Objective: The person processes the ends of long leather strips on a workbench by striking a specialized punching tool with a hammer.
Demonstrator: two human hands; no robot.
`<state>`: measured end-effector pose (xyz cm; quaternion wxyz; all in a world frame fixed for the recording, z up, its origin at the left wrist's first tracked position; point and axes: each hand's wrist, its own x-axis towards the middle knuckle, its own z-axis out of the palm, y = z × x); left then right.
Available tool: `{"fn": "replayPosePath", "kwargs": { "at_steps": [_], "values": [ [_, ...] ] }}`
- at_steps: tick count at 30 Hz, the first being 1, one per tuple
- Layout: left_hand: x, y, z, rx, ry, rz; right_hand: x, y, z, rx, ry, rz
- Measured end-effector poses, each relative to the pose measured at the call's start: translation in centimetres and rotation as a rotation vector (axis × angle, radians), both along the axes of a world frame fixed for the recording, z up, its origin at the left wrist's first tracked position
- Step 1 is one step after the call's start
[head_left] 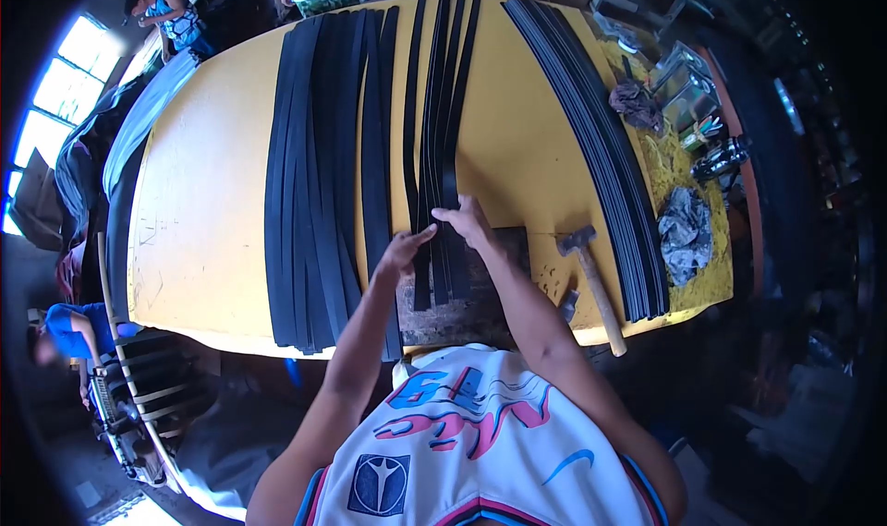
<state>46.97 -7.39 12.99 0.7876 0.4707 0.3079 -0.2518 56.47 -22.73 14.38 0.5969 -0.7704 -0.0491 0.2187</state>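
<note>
Long black strips (431,147) lie lengthwise over the middle of the yellow table (212,157), their near ends over a dark board (462,304). My left hand (405,251) is at the left edge of these strips, thumb and finger pinched on one strip. From the right side, my right hand (467,219) rests on the same strips, its fingers closed on them near the board's far edge. To the left of my hands a wider layer of black strips (309,175) lies spread. A hammer (591,281) with a wooden handle is right of the board.
A neat stack of black strips (601,157) runs along the table's right side. Beyond it are crumpled plastic (685,235), a dark cloth (636,104) and tools. One person (171,13) is at the far left, another (74,330) at the near left.
</note>
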Motion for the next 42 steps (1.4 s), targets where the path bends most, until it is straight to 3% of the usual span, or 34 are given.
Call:
{"fn": "replayPosePath", "kwargs": {
  "at_steps": [3, 9, 12, 13, 15, 18, 19, 22, 26, 28, 29, 30, 32, 33, 34, 36, 42],
  "values": [
    [1.0, 0.0, 1.3, -0.074, 0.048, 0.017, 0.9, -0.5, -0.1, -0.001, -0.074, 0.04],
    [4.4, 0.2, -4.0, -0.034, 0.065, -0.03, 2.0, -3.0, -0.9, 0.043, 0.224, -0.032],
    [5.5, -0.1, -3.1, -0.12, 0.041, 0.068, 3.4, -3.3, -3.1, 0.12, 0.104, -0.005],
    [5.6, 0.5, -3.1, -0.099, 0.012, -0.015, 3.3, -3.2, -3.2, 0.123, 0.098, -0.009],
    [5.7, 1.2, -3.2, -0.139, -0.011, 0.013, 3.0, -3.2, -3.4, -0.063, 0.345, -0.174],
    [5.0, 2.5, -3.4, -0.185, -0.037, -0.012, 3.7, -4.1, -2.9, 0.002, 0.444, -0.06],
    [5.1, 2.6, -3.0, -0.176, -0.031, 0.02, 4.2, -3.6, -6.5, -0.042, 0.248, -0.131],
    [6.4, 3.1, -2.2, -0.154, -0.053, 0.055, 4.0, -2.5, -4.3, -0.093, 0.058, -0.282],
    [6.9, 2.9, -2.4, -0.067, 0.023, 0.038, 4.8, -2.5, -2.0, -0.182, 0.205, -0.154],
    [6.4, 3.4, -2.1, -0.092, 0.035, 0.058, 2.0, -1.6, -1.2, -0.645, -0.249, -0.223],
    [6.1, 3.8, -1.6, -0.185, -0.032, 0.07, -0.1, -1.7, 1.1, -0.7, -0.618, -0.18],
    [5.8, 4.3, -1.5, -0.279, -0.096, 0.081, -1.8, -1.9, 2.8, -0.518, -0.795, -0.076],
    [5.9, 4.8, -1.6, -0.274, -0.114, 0.043, -6.7, -2.6, 4.0, -0.345, -0.719, 0.262],
    [5.8, 4.7, -1.1, -0.249, -0.098, 0.072, -8.7, -2.9, 1.9, -0.272, -0.685, 0.427],
    [5.8, 4.7, -0.7, -0.222, -0.086, 0.096, -11.1, -3.1, 1.8, -0.353, -0.655, 0.496],
    [5.6, 4.5, -1.8, -0.238, -0.103, 0.081, -13.3, -3.3, 0.1, -0.362, -0.849, 0.533],
    [5.5, 4.1, -4.0, -0.154, -0.031, 0.134, -14.5, -5.0, -0.9, -0.391, -0.927, 0.55]
  ]
}}
